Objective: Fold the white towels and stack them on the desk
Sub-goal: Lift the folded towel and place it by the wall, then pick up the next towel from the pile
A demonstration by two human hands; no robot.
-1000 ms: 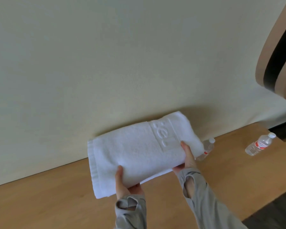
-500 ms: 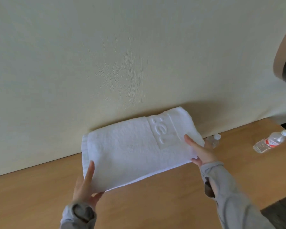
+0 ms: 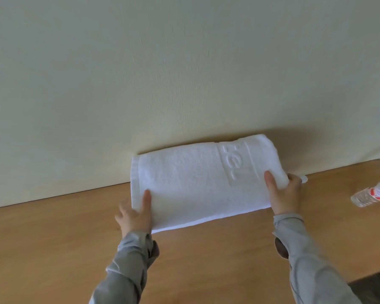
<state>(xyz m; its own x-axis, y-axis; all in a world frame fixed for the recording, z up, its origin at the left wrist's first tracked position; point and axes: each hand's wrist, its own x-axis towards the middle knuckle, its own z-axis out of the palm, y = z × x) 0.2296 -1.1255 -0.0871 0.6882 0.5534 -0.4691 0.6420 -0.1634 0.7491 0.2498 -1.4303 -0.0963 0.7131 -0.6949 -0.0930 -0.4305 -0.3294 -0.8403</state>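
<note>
As the folded towel [image 3: 195,187] spans between them | left hand [image 3: 136,213] pinches its near-left corner | right hand [image 3: 283,194] clamps its right end

Towel [image 3: 191,183]: white nubby terry cloth w/ embossed band; desk [image 3: 217,260]: smooth matt wood; bottle [image 3: 373,193]: clear plastic.

Wall [image 3: 184,73] behind, bottle [image 3: 373,194] rightward, near desk [image 3: 206,260] free

Shiny grey long sleeves [image 3: 127,266], with what look like slit cuffs [image 3: 289,220].
</note>
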